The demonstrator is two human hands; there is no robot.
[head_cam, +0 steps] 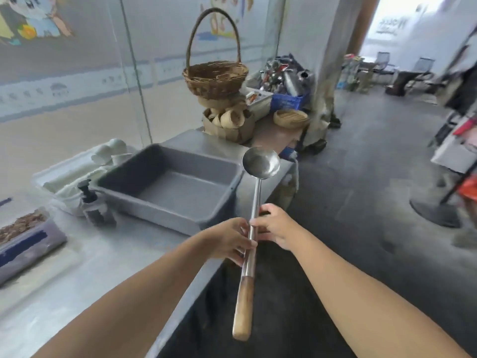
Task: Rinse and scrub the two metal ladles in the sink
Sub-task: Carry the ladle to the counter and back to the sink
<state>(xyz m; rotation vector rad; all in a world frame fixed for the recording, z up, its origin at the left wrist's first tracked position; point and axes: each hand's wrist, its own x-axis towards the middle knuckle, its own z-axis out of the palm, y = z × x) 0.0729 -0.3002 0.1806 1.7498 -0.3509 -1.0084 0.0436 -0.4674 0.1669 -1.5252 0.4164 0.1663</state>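
Note:
I hold one metal ladle [260, 164] upright in front of me, bowl up, its wooden grip hanging low. My left hand [229, 240] grips the steel shaft from the left. My right hand [275, 226] pinches the same shaft from the right, slightly higher. The ladle hangs just past the right edge of the steel counter [77, 275], beside an empty grey tub [175, 187]. No second ladle and no sink are in view.
A dark pump bottle [94, 205] stands left of the tub, white cloths [85, 171] in a tray behind it. A lidded box with brown contents [23, 233] sits at far left. A wicker basket [215, 76] and clutter stand beyond. Dark floor lies to the right.

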